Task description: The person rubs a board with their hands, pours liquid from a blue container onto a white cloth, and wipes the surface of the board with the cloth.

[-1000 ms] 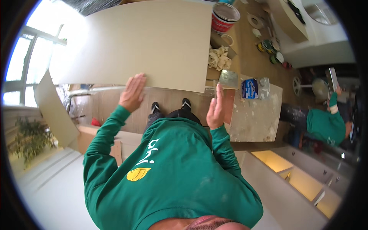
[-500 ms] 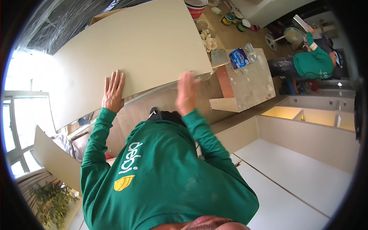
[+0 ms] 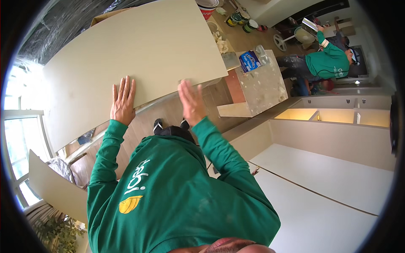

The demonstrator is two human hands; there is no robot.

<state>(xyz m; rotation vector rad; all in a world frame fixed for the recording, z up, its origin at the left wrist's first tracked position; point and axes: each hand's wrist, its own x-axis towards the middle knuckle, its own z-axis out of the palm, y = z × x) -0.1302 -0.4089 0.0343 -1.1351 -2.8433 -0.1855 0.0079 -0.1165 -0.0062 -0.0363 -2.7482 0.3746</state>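
A large flat cream panel (image 3: pixel 139 55) lies in front of me, its near edge facing my body. My left hand (image 3: pixel 123 100) rests flat on the panel close to that edge, fingers stretched out and slightly spread. At the panel's near edge, farther right, my right hand (image 3: pixel 192 101) is somewhat blurred, with its fingers extended and nothing seen in them. Whether its fingertips touch the panel or hover just over it, I cannot tell.
Right of the panel, a paint-spattered board box (image 3: pixel 263 90) bears a blue package (image 3: pixel 249 61). Paint buckets (image 3: pixel 234 19) stand beyond. A co-worker in green (image 3: pixel 327 63) holds a metallic object at far right. White panels (image 3: pixel 303 202) and open cabinets (image 3: pixel 333 116) lie right; another cream panel (image 3: pixel 55 185) leans left.
My right hand has shifted left along the panel's near edge. My left hand stays flat in nearly the same place. The view has turned slightly, so the surroundings at right appear farther left.
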